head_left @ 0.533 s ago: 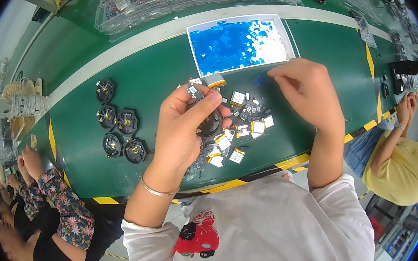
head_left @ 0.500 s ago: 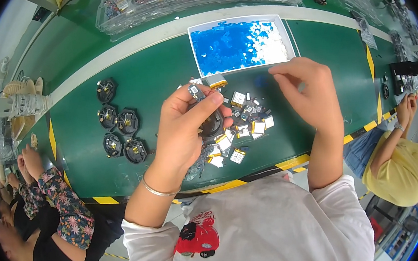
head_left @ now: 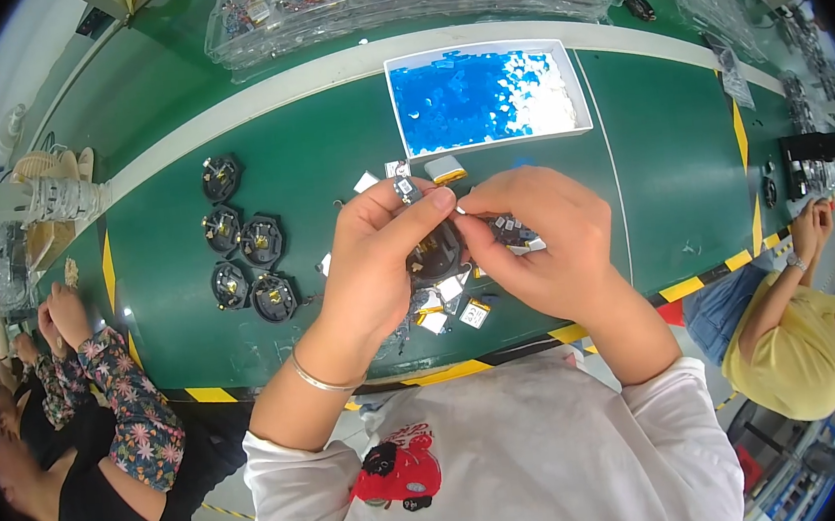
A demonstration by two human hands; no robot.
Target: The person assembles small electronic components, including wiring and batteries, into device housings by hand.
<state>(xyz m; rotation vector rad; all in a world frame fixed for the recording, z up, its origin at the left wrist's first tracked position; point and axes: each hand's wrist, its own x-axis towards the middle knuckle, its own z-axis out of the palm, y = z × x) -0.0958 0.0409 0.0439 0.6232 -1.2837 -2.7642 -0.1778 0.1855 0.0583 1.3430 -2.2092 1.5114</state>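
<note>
"What's closest in?"
"White battery cells (head_left: 474, 312), loose at six o'clock from the black round casing (head_left: 434, 255)."
"And the hands?"
"The left hand (head_left: 366, 250) grips that casing; the right hand (head_left: 550, 228) pinches a small white piece (head_left: 461, 210) just beside the left thumb."
"Farther out?"
"Five more black casings (head_left: 263, 240) around nine o'clock, a white tray (head_left: 499, 143) of blue and white bits at one, clear plastic trays (head_left: 395, 28) at twelve."

black housing (head_left: 436, 255): partly hidden by left hand (head_left: 373, 252) | white piece (head_left: 460, 210) in right hand (head_left: 548, 235): too small to identify | clear tray (head_left: 386, 35): top cut off
</note>
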